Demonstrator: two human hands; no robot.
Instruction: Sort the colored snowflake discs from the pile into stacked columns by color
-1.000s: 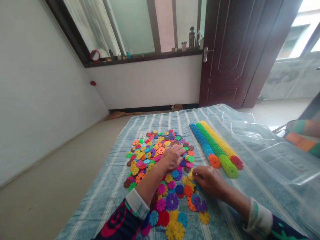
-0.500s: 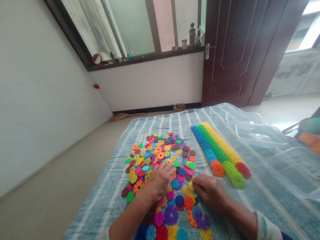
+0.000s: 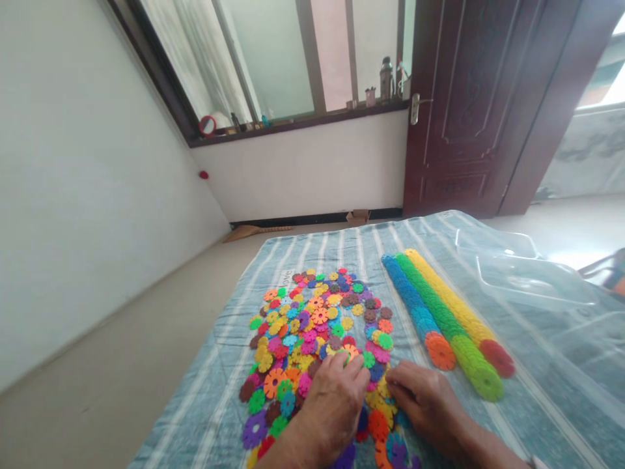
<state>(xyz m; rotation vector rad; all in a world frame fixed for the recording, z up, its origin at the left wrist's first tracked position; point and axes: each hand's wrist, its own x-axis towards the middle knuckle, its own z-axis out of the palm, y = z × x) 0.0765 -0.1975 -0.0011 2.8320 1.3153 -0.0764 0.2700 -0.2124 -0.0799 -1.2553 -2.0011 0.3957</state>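
Note:
A loose heap of colourful notched plastic snowflake discs (image 3: 273, 384) is spread over the cloth. My left hand (image 3: 336, 397) rests palm down on the heap's near right side, fingers slightly apart and bent onto the discs. By its fingertips lies an orange disc (image 3: 350, 354); what is under the palm is hidden. Just to the right, my right hand (image 3: 424, 394) is closed, thumb and fingers pinched at the edge of some yellow discs (image 3: 381, 398). Beyond it lie three long rows of stacked discs: blue with an orange end (image 3: 410, 299), green (image 3: 439, 312) and yellow with a red end (image 3: 449, 296).
Clear plastic containers (image 3: 532, 277) stand on the right side of the striped bed cloth (image 3: 332, 251). Past the bed are a dark red door (image 3: 463, 111) and a window sill (image 3: 303, 120) holding a flask (image 3: 386, 78) and small items. A broom (image 3: 251, 232) lies on the floor.
My left hand has drawn back toward me and closer to my right hand. My right hand stays closed by the yellow discs. The camera view has shifted slightly.

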